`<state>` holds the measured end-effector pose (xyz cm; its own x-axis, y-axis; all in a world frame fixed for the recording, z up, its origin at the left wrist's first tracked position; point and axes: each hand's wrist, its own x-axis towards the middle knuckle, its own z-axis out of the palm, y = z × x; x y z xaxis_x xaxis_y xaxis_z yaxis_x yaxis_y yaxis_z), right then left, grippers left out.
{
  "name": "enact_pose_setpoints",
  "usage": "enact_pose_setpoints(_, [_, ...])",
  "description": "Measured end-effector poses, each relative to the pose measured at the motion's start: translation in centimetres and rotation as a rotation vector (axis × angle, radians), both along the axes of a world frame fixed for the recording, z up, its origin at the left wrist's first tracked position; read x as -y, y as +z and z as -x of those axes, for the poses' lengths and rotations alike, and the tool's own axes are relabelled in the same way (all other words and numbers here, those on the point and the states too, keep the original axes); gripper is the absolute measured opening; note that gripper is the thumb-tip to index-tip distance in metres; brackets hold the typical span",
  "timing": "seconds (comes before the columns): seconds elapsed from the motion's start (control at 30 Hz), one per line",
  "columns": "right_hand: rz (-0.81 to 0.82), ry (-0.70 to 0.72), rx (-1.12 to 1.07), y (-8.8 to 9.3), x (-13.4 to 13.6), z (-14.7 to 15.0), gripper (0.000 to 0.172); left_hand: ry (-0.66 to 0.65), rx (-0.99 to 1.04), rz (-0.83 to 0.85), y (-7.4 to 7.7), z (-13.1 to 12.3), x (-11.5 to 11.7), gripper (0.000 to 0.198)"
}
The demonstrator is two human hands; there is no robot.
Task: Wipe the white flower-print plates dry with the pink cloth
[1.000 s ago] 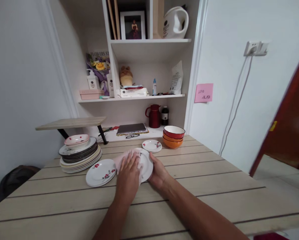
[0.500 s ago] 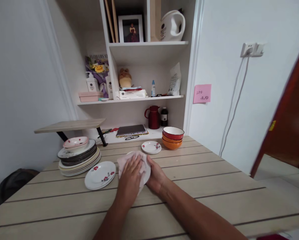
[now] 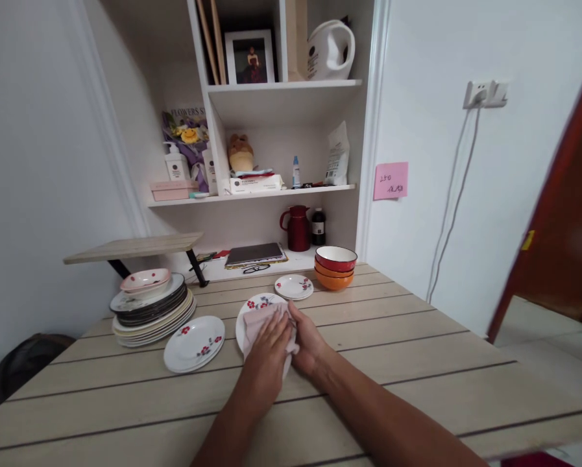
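Cool, Soft Light with Stretched Edges

Flat, cool indoor light of middling brightness spreads over the scene, its source out of view. The right wall (image 3: 431, 52) reads paler, while the left wall (image 3: 32, 194) sinks to grey. Shade gathers in the upper-left shelf compartment (image 3: 159, 39), and the dark bag (image 3: 23, 370) at the left edge loses most detail. Shadows on the tabletop (image 3: 392, 376) are faint and soft-edged.

Sharpness is modest — the left hand (image 3: 271, 334) and the cloth (image 3: 264, 316) look slightly soft, and small print on the shelves blurs. Wide-angle distortion stretches the tabletop's near corners and tilts the reddish door (image 3: 563, 220).
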<state>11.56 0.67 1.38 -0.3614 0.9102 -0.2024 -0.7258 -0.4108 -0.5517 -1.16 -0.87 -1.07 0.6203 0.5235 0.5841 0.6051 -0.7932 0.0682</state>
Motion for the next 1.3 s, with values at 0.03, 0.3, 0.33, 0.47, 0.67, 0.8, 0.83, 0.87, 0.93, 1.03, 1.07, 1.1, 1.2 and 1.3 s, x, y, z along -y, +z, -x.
enact_pose_setpoints(0.03, [-0.019, -0.005, -0.025, 0.0, 0.1, 0.3, 0.047, 0.014, 0.037, 0.003, 0.1, 0.3, -0.2, 0.059])
enact_pose_setpoints(0.3, [-0.111, -0.032, -0.157, 1.2, 0.2, 0.0, 0.051, 0.119, 0.222, 0.047, 0.5, 0.8, 0.3, 0.065])
enact_pose_setpoints(0.33, [-0.111, -0.040, -0.162, 1.3, 0.1, -0.2, 0.052, 0.113, 0.225, 0.058, 0.6, 0.6, 0.7, 0.066])
enact_pose_setpoints(0.47, [-0.150, -0.009, -0.173, 1.6, 0.2, -0.5, 0.056, 0.121, 0.307, 0.062, 1.3, 0.1, 1.7, 0.048])
enact_pose_setpoints(0.67, [-0.055, 0.009, -0.053, 1.7, 0.4, -0.4, 0.063, 0.033, 0.556, 0.179, 2.9, 0.3, 2.2, 0.026])
enact_pose_setpoints(0.8, [-0.013, 0.020, -0.025, 1.3, 0.5, 0.5, 0.055, 0.173, 0.861, 0.334, 3.4, 0.7, 1.9, 0.026])
enact_pose_setpoints(0.83, [-0.020, 0.021, -0.033, 1.2, 0.5, 0.7, 0.053, 0.231, 0.904, 0.319, 3.4, 1.0, 1.6, 0.027])
enact_pose_setpoints(0.87, [-0.028, 0.020, -0.038, 1.1, 0.6, 1.0, 0.050, 0.288, 0.931, 0.262, 3.3, 1.4, 1.2, 0.027])
enact_pose_setpoints(0.93, [-0.038, 0.021, -0.029, 0.9, 0.6, 1.3, 0.048, 0.355, 0.862, 0.092, 2.9, 2.1, 0.5, 0.023])
enact_pose_setpoints(1.03, [-0.022, 0.021, 0.019, 0.7, 0.7, 1.3, 0.047, 0.420, 0.690, -0.114, 2.3, 2.8, -0.3, 0.019])
enact_pose_setpoints(1.07, [-0.015, 0.021, 0.032, 0.7, 0.7, 1.3, 0.046, 0.445, 0.634, -0.151, 2.2, 2.8, -0.3, 0.020])
enact_pose_setpoints(1.1, [-0.011, 0.021, 0.040, 0.7, 0.7, 1.2, 0.046, 0.480, 0.581, -0.176, 2.2, 2.7, -0.3, 0.021])
enact_pose_setpoints(1.2, [0.001, 0.015, 0.049, 0.7, 0.7, 1.1, 0.047, 0.647, 0.450, -0.230, 2.6, 2.3, 0.3, 0.025])
enact_pose_setpoints(1.3, [-0.019, 0.034, 0.031, 0.6, 0.7, 1.2, 0.049, 0.760, 0.365, -0.286, 3.2, 2.2, 1.0, 0.020])
